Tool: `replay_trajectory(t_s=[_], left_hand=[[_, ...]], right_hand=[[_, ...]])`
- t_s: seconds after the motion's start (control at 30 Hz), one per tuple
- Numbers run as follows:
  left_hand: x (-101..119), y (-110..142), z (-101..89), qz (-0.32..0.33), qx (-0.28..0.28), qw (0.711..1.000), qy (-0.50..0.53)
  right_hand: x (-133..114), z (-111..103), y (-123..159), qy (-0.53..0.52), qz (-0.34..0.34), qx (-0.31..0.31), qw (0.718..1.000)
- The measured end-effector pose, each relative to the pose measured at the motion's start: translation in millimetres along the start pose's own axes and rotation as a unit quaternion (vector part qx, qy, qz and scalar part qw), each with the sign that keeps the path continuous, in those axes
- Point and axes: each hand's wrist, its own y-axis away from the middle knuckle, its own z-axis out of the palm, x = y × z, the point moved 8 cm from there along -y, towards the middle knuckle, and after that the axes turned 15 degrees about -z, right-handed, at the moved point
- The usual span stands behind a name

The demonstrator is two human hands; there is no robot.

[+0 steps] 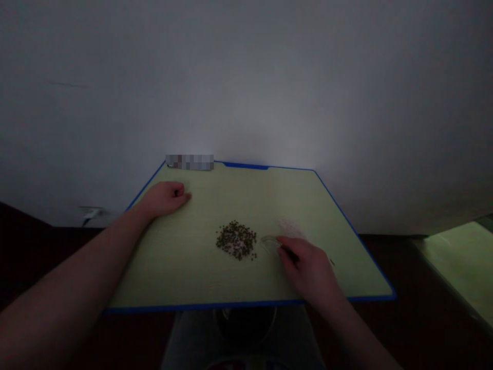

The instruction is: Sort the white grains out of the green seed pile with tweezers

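On the left of the pale yellow board (185, 277) rests my left hand (166, 198), its fingers curled in with nothing visible in them. My right hand (310, 267) pinches a thin, pale, curved tool that looks like tweezers (271, 240), with its tip pointing left. Just beyond that tip lies a loose pile of small dark green and brown beans (235, 240) with some whitish grains among them. A thin scatter of pale grains (289, 226) lies behind my right hand, which partly hides it.
The board has a blue rim (246, 305). A blurred-out strip (190, 162) lies at its far left corner, and a small dark bit (332, 262) is right of my right hand. Behind stands a grey wall (246, 77). Another pale surface (458, 257) is at far right.
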Motion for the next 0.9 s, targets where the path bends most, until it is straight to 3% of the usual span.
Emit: replay_trajectory(t_s=[0.37, 0.7, 0.9], left_hand=[[17, -12, 1.6, -0.004, 0.000, 1.000, 0.014], [5, -29, 16.1, -0.002, -0.001, 1.000, 0.029], [2, -31, 20.9, -0.002, -0.001, 1.000, 0.022]], right_hand=[[1, 0, 6, -0.047, -0.045, -0.005, 0.998], [22, 1, -8, 0.018, -0.032, 0.030, 0.999], [10, 14, -6, -0.009, -0.059, 0.013, 0.998]])
